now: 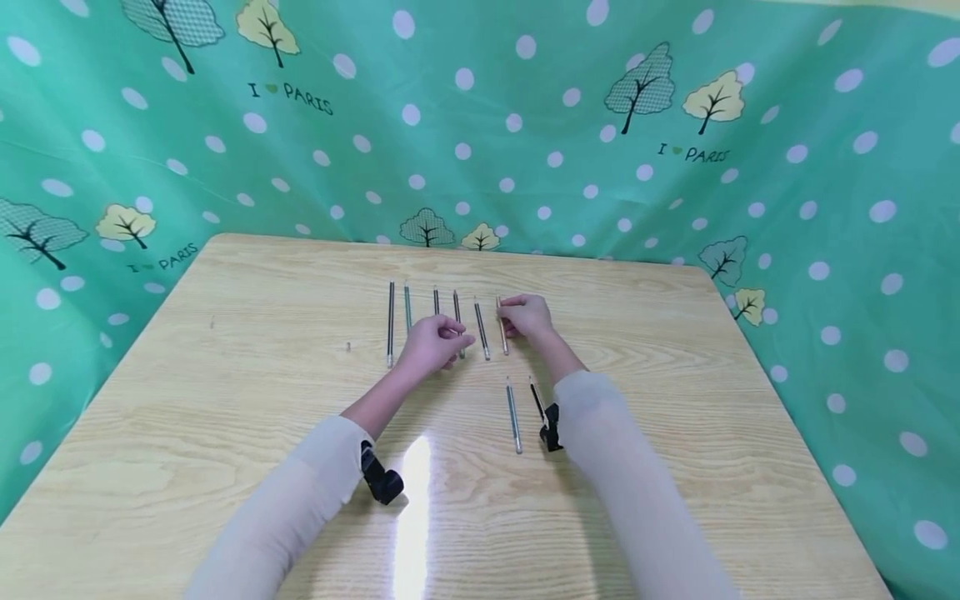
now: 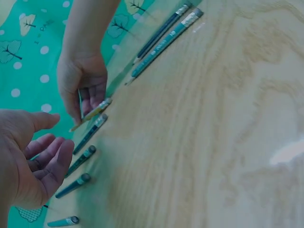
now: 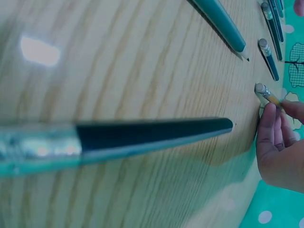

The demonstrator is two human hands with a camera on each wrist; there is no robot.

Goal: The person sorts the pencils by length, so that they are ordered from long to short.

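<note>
My right hand [image 1: 527, 317] pinches a yellow pencil [image 1: 502, 332] with a white eraser end, at the right end of a row of pencils on the table. In the right wrist view, thumb and fingers meet around this yellow pencil [image 3: 271, 98]. My left hand [image 1: 435, 343] is over the middle of the row, its fingers loosely bent with nothing between them, as the left wrist view also shows. Beside the yellow pencil lies a dark pencil [image 1: 482, 329]. Left of it are another dark pencil [image 1: 456, 307], a teal pencil [image 1: 407, 304] and a black pencil [image 1: 391, 321], partly spaced apart.
Nearer to me, a teal pencil [image 1: 513, 417] and a black pencil [image 1: 536, 395] lie apart from the row, the black one partly hidden by the right wrist camera. A small grey bit [image 1: 348, 347] lies left of the row. A green patterned cloth [image 1: 480, 117] hangs behind the wooden table [image 1: 187, 417].
</note>
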